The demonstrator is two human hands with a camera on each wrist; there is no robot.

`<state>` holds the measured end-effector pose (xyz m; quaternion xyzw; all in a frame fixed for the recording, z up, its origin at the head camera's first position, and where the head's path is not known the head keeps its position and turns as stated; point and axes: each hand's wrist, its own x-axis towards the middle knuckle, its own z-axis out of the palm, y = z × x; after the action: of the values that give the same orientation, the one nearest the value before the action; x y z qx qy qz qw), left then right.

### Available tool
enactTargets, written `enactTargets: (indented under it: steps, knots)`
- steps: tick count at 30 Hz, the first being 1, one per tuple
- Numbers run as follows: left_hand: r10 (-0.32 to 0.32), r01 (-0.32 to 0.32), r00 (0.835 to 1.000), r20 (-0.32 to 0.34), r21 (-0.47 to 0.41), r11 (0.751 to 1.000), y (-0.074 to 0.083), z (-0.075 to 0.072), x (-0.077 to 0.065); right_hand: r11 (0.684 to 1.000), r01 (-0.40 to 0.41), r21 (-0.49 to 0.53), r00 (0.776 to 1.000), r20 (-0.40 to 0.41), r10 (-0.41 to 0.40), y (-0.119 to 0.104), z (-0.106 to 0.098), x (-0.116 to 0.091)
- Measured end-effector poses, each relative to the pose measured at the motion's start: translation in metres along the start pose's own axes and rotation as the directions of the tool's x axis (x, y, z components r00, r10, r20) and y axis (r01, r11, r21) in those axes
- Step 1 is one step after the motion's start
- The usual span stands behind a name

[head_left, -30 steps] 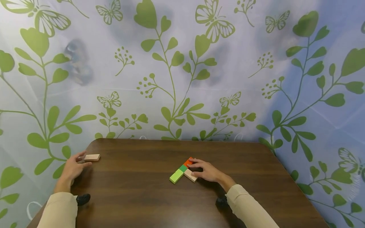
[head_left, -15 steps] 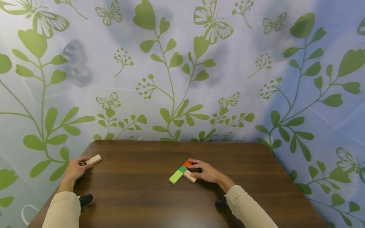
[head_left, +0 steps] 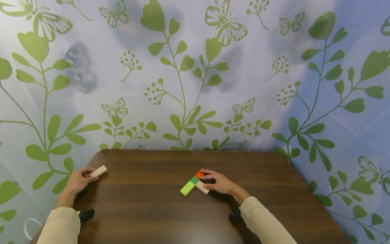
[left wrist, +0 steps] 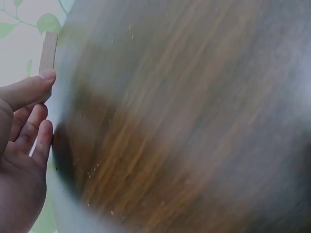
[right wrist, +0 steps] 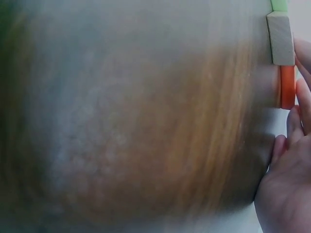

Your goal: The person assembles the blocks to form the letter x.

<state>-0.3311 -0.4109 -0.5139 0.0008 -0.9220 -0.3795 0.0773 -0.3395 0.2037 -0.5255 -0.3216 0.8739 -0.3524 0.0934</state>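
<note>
At the table's left edge my left hand pinches one end of a plain wooden block between thumb and fingers. The block's free end points away to the right in the head view; in the left wrist view the same wooden block stands out past the thumb. My right hand rests at a joined group of blocks, fingertips on the orange block and thumb at a second wooden block. A small green block sits where they meet, with a lime green block on the near side.
The brown wooden table spreads between and in front of both arms. Behind it hangs a pale curtain printed with green leaves and butterflies. Black wrist straps show under the cuffs.
My left hand, loosely spread beside the wooden block a second ago, has taken hold of it and turned it at an angle. The right hand and its blocks have stayed put.
</note>
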Motion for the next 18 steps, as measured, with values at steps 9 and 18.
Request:
enactTargets:
  steps: [9,18]
  knots:
    - [0.057,-0.057,0.998,0.022,-0.003,0.998,0.017,0.006,0.003,1.0,-0.011,0.002,1.0,-0.001,0.011,0.0,0.0,-0.001]
    - [0.071,-0.068,0.995,0.064,-0.048,0.997,0.035,0.007,0.006,1.0,-0.017,0.023,1.0,-0.003,0.017,0.0,0.001,0.0]
